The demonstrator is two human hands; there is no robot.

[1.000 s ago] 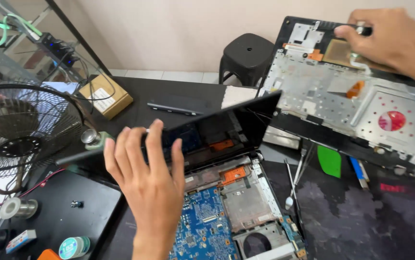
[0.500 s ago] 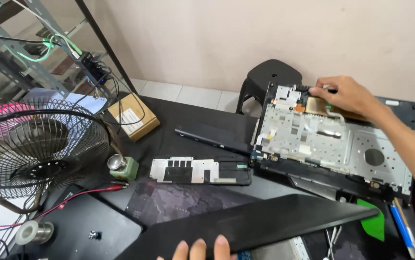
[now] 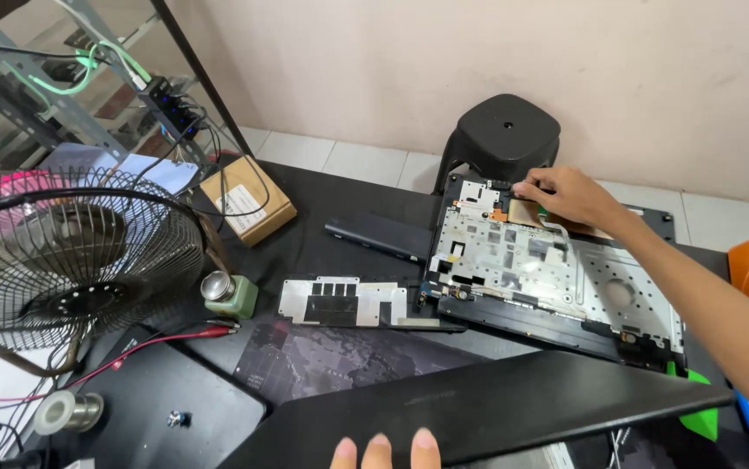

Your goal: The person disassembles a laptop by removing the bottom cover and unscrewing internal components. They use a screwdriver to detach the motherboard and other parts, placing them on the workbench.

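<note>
A: Left hand (image 3: 383, 452)? Only three fingertips show, hooked over the black laptop lid (image 3: 496, 412) at the bottom edge; grip holding it, palm cut off.

B: Right hand (image 3: 566, 193): fingers pinched narrow at the far edge of the upturned keyboard panel (image 3: 557, 278) on the tabletop (image 3: 322, 234); what they pinch is hidden.

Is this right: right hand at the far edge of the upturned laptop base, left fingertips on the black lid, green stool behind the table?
Not quite: the stool is black, not green, as the head view shows. The rest holds: the right hand is at the far edge of the upturned laptop base, and the left fingertips rest on the black lid.
</note>
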